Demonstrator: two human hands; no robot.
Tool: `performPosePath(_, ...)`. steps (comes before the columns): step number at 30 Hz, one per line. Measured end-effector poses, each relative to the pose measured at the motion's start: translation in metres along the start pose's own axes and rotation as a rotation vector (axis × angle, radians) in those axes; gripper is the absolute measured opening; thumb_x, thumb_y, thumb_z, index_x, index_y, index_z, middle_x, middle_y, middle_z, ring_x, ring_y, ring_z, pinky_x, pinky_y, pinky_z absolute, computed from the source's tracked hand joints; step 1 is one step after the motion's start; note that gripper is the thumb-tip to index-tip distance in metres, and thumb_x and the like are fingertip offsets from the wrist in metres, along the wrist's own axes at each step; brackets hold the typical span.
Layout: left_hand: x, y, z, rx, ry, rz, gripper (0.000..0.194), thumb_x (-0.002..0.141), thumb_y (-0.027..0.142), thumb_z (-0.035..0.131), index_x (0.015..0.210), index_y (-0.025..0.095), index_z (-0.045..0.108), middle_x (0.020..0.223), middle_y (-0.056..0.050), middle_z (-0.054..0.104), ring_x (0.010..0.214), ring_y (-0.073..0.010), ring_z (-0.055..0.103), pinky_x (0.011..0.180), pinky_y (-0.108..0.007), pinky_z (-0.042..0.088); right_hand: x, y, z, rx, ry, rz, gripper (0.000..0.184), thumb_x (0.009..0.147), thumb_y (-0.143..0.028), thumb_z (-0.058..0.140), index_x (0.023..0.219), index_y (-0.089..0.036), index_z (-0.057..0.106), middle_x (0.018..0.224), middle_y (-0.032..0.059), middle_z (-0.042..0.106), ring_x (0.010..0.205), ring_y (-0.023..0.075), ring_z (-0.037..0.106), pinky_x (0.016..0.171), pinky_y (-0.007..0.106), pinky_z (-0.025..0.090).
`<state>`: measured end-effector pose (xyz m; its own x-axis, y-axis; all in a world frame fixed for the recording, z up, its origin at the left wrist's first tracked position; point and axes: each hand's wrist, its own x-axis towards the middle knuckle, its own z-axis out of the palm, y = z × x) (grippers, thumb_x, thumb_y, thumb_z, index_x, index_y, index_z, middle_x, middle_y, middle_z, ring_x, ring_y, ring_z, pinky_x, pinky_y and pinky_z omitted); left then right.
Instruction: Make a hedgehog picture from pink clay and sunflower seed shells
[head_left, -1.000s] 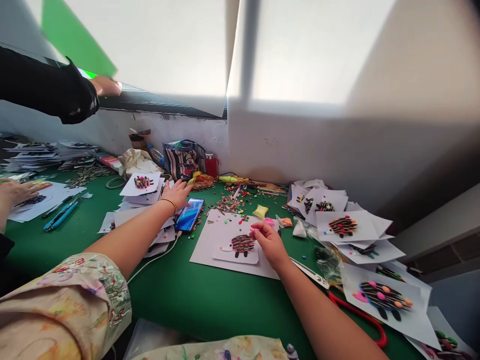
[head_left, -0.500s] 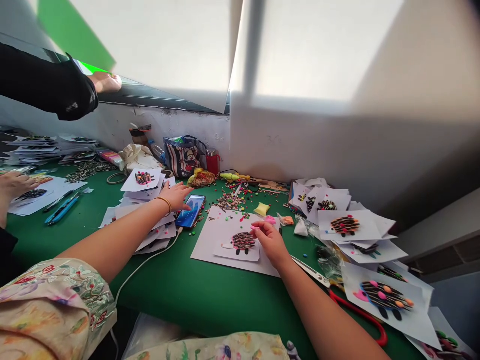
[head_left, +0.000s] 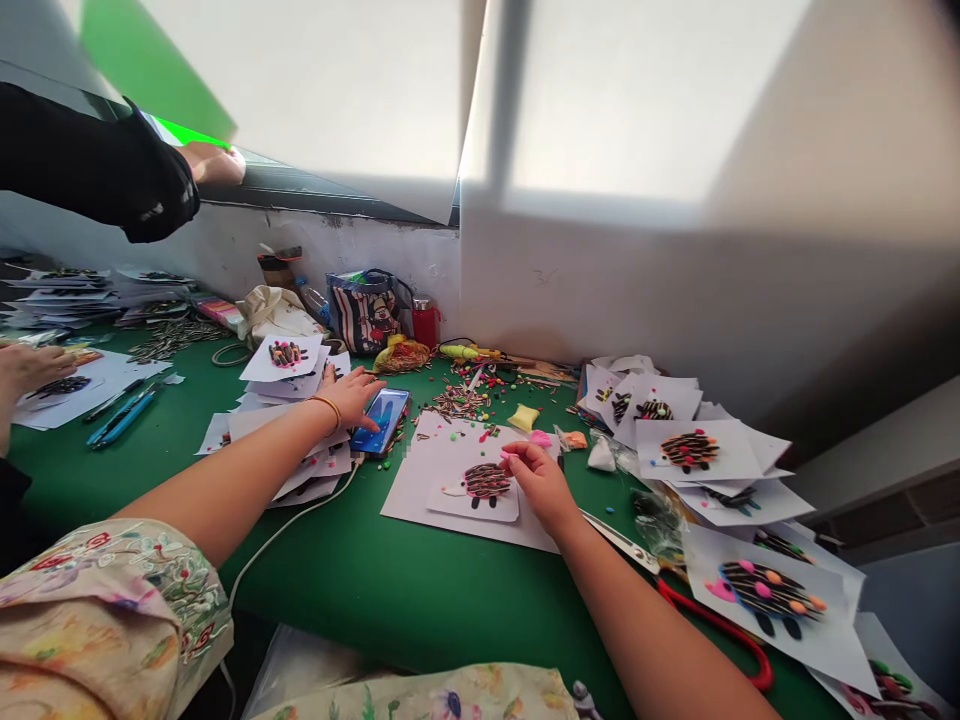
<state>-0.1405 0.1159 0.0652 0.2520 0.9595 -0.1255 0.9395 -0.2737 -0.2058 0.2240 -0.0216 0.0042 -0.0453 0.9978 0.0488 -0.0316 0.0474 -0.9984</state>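
Observation:
My left hand [head_left: 346,398] is open, fingers spread over the left edge of a phone [head_left: 381,421] with a lit screen and a white cable. Between thumb and fingertips, my right hand [head_left: 541,482] pinches a small pink piece of clay [head_left: 507,456]. Just below it lies a white card [head_left: 442,500] bearing a hedgehog [head_left: 486,482] made of striped seeds, outlined in pink, with dark feet. That card rests on a larger white sheet [head_left: 409,490], where a few coloured bits are scattered. A pink clay lump [head_left: 540,438] sits behind my right hand.
Finished-looking cards [head_left: 686,450] pile up at right, beside red-handled scissors [head_left: 720,625]. More cards [head_left: 281,395] are stacked under my left forearm. Loose seeds [head_left: 457,402] and a yellow packet [head_left: 524,417] lie behind the sheet. At left are a co-worker's hand [head_left: 30,370] and a black sleeve [head_left: 97,165].
My left hand has shifted slightly and its fingers have come lower over the phone. My right hand keeps its pinch in nearly the same place.

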Motion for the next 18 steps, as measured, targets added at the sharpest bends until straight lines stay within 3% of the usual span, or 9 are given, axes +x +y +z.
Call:
performPosePath(12, 0.002, -0.001, -0.001, -0.055, 0.001, -0.048, 0.098, 0.064, 0.064, 0.073, 0.148, 0.028, 0.037, 0.156, -0.012, 0.030, 0.145, -0.0417, 0.014, 0.111, -0.068, 0.001, 0.000, 0.000, 0.000, -0.030, -0.002, -0.006, 0.033, 0.077, -0.049, 0.065, 0.095, -0.021, 0.063, 0.085, 0.0036, 0.069, 0.083, 0.0199, 0.065, 0.081, 0.036, 0.051)
performPosePath(18, 0.003, 0.012, -0.002, -0.018, 0.014, -0.035, 0.094, 0.067, 0.063, 0.071, 0.148, 0.029, 0.036, 0.156, -0.013, 0.031, 0.146, -0.0396, 0.013, 0.109, -0.070, -0.003, 0.000, -0.001, 0.000, -0.019, -0.003, -0.019, 0.036, 0.076, -0.051, 0.066, 0.094, -0.020, 0.064, 0.083, 0.0037, 0.069, 0.081, 0.0200, 0.065, 0.079, 0.036, 0.051)
